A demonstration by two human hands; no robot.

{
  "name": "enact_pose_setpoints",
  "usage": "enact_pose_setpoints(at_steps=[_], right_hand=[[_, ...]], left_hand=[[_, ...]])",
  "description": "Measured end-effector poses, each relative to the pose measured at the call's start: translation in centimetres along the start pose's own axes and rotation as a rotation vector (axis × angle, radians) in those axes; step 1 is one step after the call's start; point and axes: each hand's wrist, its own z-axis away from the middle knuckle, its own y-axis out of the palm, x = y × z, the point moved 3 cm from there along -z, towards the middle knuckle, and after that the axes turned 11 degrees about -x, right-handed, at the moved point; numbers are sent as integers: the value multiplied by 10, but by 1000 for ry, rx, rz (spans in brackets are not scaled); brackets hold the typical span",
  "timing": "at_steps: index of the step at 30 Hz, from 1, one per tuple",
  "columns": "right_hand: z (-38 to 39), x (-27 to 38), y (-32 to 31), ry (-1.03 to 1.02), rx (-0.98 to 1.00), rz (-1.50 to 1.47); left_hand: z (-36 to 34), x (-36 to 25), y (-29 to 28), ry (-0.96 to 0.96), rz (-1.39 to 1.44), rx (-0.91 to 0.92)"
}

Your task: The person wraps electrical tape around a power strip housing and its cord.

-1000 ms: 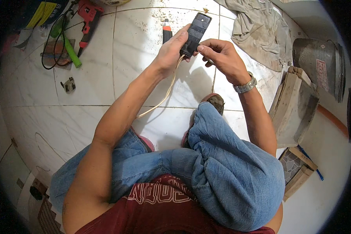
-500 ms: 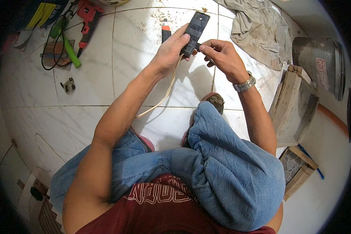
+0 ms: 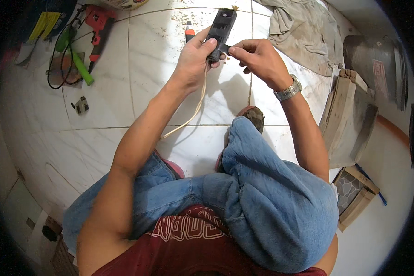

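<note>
So the person's sitting on the white tile floor (image 3: 124, 152) with a long black plastic housing (image 3: 221, 28), looks like a power strip shell, held up out in front over the tiles. The left hand (image 3: 195, 57) is wrapped around its near end, fingers (image 3: 210, 45) clamped on the body, thumb on top. A cream-coloured cord (image 3: 194, 110) hangs from below that grip and trails back toward the knees.

The right hand (image 3: 257, 57) sits just to the right of the housing, its fingers (image 3: 237, 48) pinched together on a small dark bit (image 3: 224, 47) right at the housing's edge. Can't tell if that's a tab, a strip of tape or a loose part, it's too small.

My read: this is the fiddly middle step, working something at the end where the cord goes in. The next move probably needs the left grip to stay firm while the right does a small careful pull or press, not a yank.

Beyond the fingers there's an orange-tipped tool (image 3: 189, 31) on the floor just left of the housing. Far left of the hands are a red power drill (image 3: 98, 23) and a green-handled tool (image 3: 80, 69). To the right, a grey rag (image 3: 299, 32) and some wooden blocks (image 3: 347, 115).
</note>
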Motion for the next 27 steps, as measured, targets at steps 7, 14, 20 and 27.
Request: enact_pose_setpoints(at_steps=[7,14,20,27], right_hand=[[-7,13,0,1,-13,-83],[-11,12,2,-11,-17,-92],[-9,18,7,-96,-39,-163],[-10,18,7,-381,-217,-67]], left_hand=[[0,-6,2,22,218,50],[4,-8,3,11,330,86],[6,-7,3,-41,467,153],[8,-8,13,29,179,-34]])
